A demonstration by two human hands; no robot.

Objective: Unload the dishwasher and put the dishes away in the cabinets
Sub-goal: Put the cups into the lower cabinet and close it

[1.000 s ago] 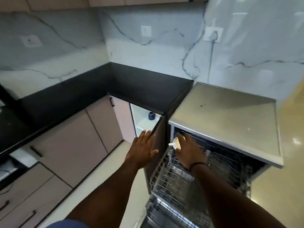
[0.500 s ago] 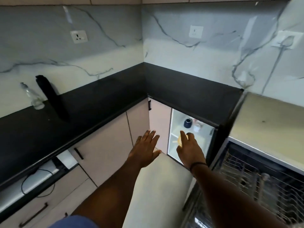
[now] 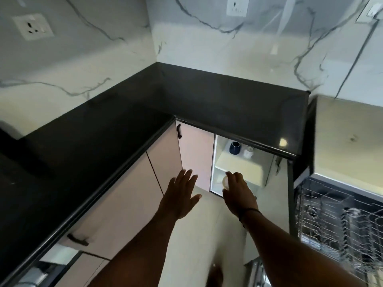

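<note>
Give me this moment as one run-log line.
phase: carrying to cabinet | right hand: holds small white dish | left hand: open, empty | open cabinet: blue cup on upper shelf | dishwasher rack: out

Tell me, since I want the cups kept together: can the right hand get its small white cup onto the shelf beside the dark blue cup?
Probably yes. The cabinet stands open, and the right hand holding the small white cup is at its opening. Bare shelf shows in front of the dark blue cup.
</note>
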